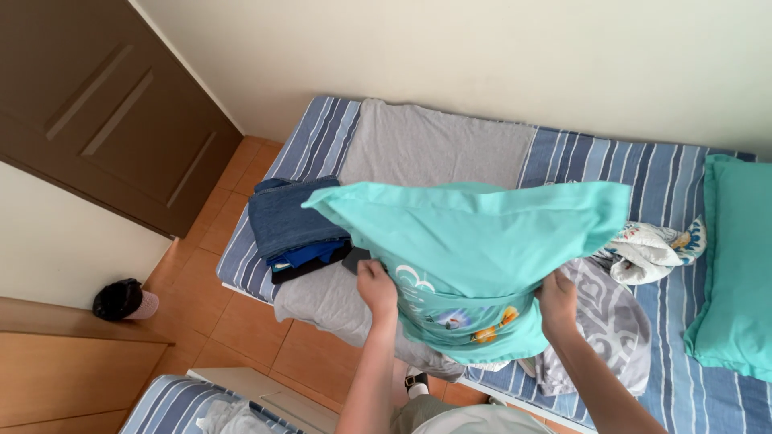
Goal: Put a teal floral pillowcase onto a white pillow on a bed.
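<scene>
Far left of the hands, a dark door [96,112] stands in the wall, and a black bag [119,299] lies on the tiled floor [241,321] below it. Nearer, just left of the left hand, a stack of folded jeans [288,221] rests on a grey sheet [434,145] spread over the striped bed [643,173].

The left hand [378,288] is closed on the lower left edge of a teal pillowcase [474,241], fingers curled into the cloth. The pillowcase hangs in the air above the bed, stretched between both hands, its upper corners flaring out wide and its printed lower part drooping between the wrists. A dark flat thing [355,259] lies on the sheet just above the left hand; what it is I cannot tell.

The right hand [557,301] grips the pillowcase's lower right edge, fingers likewise shut on the fabric. Just right of it lie a grey patterned cloth [615,321] and a crumpled white printed cloth [651,249]. Farther right, a teal pillow [736,265] lies on the bed.
</scene>
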